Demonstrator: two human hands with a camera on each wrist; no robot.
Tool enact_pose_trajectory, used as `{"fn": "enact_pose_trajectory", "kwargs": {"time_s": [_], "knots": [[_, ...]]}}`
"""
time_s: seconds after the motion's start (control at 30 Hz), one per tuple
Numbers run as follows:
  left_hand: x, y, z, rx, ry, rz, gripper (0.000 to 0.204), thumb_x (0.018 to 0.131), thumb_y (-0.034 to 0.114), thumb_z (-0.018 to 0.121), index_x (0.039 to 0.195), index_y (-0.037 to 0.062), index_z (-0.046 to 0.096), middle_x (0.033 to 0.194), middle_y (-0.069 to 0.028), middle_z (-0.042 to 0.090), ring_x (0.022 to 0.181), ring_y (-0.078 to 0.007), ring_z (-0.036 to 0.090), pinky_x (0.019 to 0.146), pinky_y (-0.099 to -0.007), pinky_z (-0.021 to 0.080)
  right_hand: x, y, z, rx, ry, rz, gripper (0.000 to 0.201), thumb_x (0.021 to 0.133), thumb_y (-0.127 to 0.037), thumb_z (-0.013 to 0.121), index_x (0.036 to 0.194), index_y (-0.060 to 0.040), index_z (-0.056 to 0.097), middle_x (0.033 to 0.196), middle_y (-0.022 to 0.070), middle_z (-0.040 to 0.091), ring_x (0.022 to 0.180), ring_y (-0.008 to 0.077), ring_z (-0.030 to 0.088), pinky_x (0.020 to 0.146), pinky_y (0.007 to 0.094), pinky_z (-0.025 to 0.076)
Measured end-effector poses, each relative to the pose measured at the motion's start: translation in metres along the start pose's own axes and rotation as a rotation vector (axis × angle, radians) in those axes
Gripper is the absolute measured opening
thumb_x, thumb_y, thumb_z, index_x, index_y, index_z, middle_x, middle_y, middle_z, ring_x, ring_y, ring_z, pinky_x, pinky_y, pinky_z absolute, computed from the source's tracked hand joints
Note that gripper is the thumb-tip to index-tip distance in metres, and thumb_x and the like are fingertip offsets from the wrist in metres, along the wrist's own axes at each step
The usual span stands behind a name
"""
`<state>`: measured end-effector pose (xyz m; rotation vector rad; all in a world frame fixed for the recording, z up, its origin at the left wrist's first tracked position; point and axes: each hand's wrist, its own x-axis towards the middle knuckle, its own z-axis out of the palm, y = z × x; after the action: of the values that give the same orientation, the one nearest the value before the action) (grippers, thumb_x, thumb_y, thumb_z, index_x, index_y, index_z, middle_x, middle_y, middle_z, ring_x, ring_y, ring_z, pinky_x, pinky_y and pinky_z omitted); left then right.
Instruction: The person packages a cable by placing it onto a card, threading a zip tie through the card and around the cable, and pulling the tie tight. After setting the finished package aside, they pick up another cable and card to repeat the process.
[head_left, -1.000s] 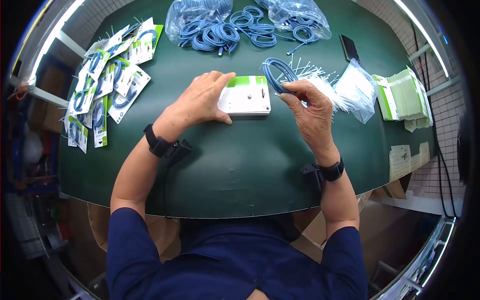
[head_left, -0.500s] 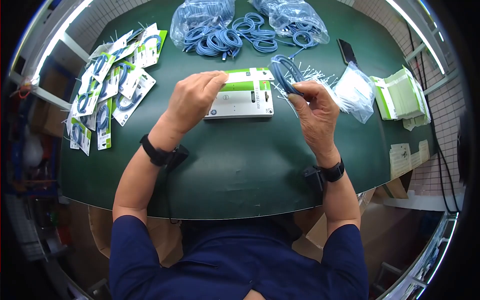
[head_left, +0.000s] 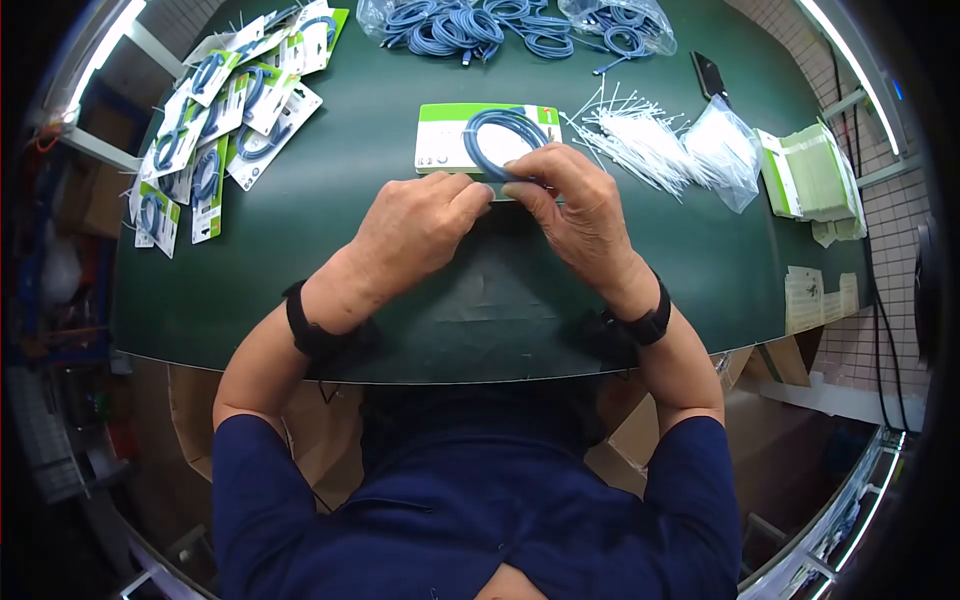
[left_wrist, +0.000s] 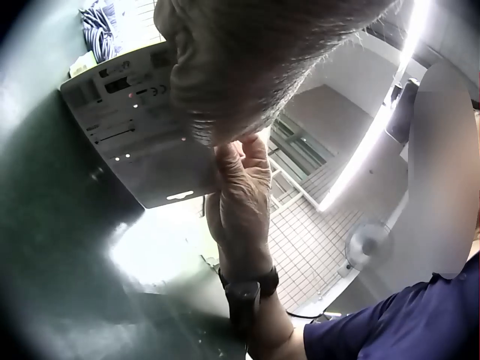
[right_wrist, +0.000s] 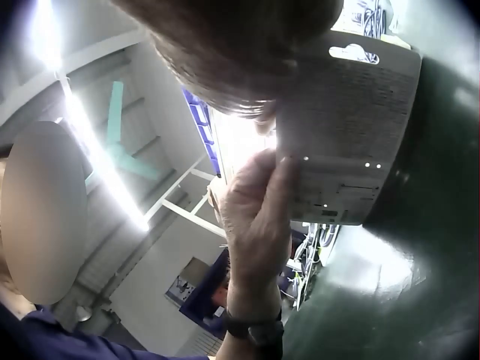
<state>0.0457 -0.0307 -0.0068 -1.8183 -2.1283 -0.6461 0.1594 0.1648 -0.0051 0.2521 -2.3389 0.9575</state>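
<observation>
A white and green printed card [head_left: 440, 145] is tilted up in front of me. Over its front lies a coil of blue cable [head_left: 478, 128]. My right hand [head_left: 585, 210] pinches the coil at its lower right, thumb below and fingers above. At the card's near edge my left hand [head_left: 415, 220] has curled fingers, and its fingertips grip the edge. Both wrist views show the card's back [left_wrist: 161, 142], with small holes and a hanging slot, raised off the table. The left hand [right_wrist: 255, 217] is at that edge in the right wrist view.
Carded blue cables [head_left: 255, 95] are piled at the left. Loose coils [head_left: 455, 35] and bags lie at the back. White cable ties [head_left: 640, 145], a clear bag [head_left: 722, 150], a phone [head_left: 708, 75] and a stack of cards [head_left: 805, 180] are on the right of the green table [head_left: 480, 320].
The right hand has brought the coil left onto the front of the card. The left hand has come down from the card's upper left to its near edge. The card is now tilted up.
</observation>
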Motion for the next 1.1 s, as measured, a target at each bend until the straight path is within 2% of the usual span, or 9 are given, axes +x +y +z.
{"fn": "enact_pose_trajectory", "kwargs": {"time_s": [0.1,0.2,0.23,0.37,0.47,0.6,0.8,0.9,1.1], "knots": [[0.004,-0.006,0.003,-0.02,0.045,-0.001,0.013,0.087,0.01,0.071,0.099,0.0072,0.065,0.086,-0.0067,0.068,0.077,-0.023,0.07,0.064,-0.0368,0.055,-0.002,0.006,0.006,0.049,0.145,0.007,0.018,0.089,0.004,0.077,0.105,-0.0014,0.071,0.094,0.0083,0.07,0.079,0.0151,0.064,0.068,0.0277,0.052],[0.014,-0.011,-0.005,0.05,0.511,0.247,0.02,0.087,0.012,0.076,0.105,0.0071,0.068,0.091,-0.0094,0.069,0.073,-0.0256,0.069,0.06,-0.0342,0.055,-0.002,0.011,0.009,0.021,0.219,-0.013,0.019,0.089,0.004,0.078,0.105,-0.0016,0.071,0.094,0.0086,0.07,0.078,0.0146,0.064,0.068,0.0278,0.052],[0.011,-0.007,-0.009,0.045,0.501,0.255,0.02,0.087,0.012,0.076,0.105,0.0071,0.068,0.091,-0.0094,0.069,0.073,-0.0256,0.069,0.06,-0.0342,0.055,-0.001,0.013,0.009,0.002,0.254,-0.024,0.019,0.089,0.003,0.078,0.105,-0.0016,0.071,0.093,0.0087,0.07,0.078,0.0144,0.064,0.068,0.0278,0.052],[-0.015,0.022,-0.017,-0.5,0.225,-0.133,0.026,0.09,0.015,0.079,0.113,0.0055,0.069,0.1,-0.0118,0.07,0.08,-0.0241,0.07,0.064,-0.0313,0.056,0.001,0.018,0.01,0.031,0.281,-0.016,0.02,0.088,0.004,0.079,0.105,-0.0015,0.07,0.094,0.01,0.07,0.077,0.0169,0.064,0.068,0.0287,0.052],[-0.019,0.024,-0.003,-1.567,-0.133,-0.949,0.033,0.097,0.025,0.076,0.118,0.0013,0.066,0.105,-0.0126,0.069,0.088,-0.0207,0.069,0.069,-0.0303,0.057,0.0,0.018,0.012,0.021,0.275,-0.113,0.022,0.086,0.005,0.08,0.105,-0.0017,0.07,0.094,0.0106,0.071,0.077,0.019,0.065,0.068,0.0292,0.052],[-0.025,0.017,-0.004,-2.062,-0.044,-1.184,0.036,0.103,0.026,0.067,0.124,-0.0032,0.061,0.108,-0.0118,0.069,0.093,-0.0178,0.067,0.074,-0.0313,0.058,-0.001,0.014,0.008,0.013,0.214,-0.231,0.024,0.084,0.006,0.081,0.104,-0.0019,0.07,0.095,0.0113,0.071,0.078,0.0217,0.066,0.068,0.0304,0.053],[-0.034,0.032,-0.002,-2.117,0.04,-1.226,0.033,0.104,0.02,0.06,0.128,-0.0036,0.058,0.109,-0.0125,0.069,0.09,-0.0193,0.067,0.076,-0.0325,0.058,-0.006,-0.001,0.0,0.038,0.155,-0.3,0.027,0.082,0.006,0.082,0.105,-0.0028,0.071,0.093,0.0116,0.072,0.08,0.0229,0.066,0.067,0.032,0.052],[-0.035,0.037,0.001,-2.093,0.134,-1.232,0.031,0.103,0.015,0.058,0.129,-0.0036,0.058,0.11,-0.0136,0.069,0.091,-0.0202,0.068,0.077,-0.0335,0.058,-0.002,-0.012,-0.007,0.114,0.011,-0.148,0.026,0.081,0.005,0.083,0.103,-0.0032,0.073,0.091,0.0103,0.072,0.083,0.0236,0.066,0.067,0.032,0.052],[-0.012,0.032,-0.009,-1.818,0.127,-0.972,0.032,0.102,0.011,0.057,0.13,-0.0059,0.057,0.114,-0.0158,0.07,0.092,-0.0213,0.071,0.077,-0.0341,0.059,0.013,-0.012,-0.028,0.043,-0.094,-0.117,0.025,0.078,0.004,0.084,0.101,-0.0038,0.075,0.094,0.0074,0.073,0.087,0.0218,0.066,0.072,0.0322,0.053]]}}
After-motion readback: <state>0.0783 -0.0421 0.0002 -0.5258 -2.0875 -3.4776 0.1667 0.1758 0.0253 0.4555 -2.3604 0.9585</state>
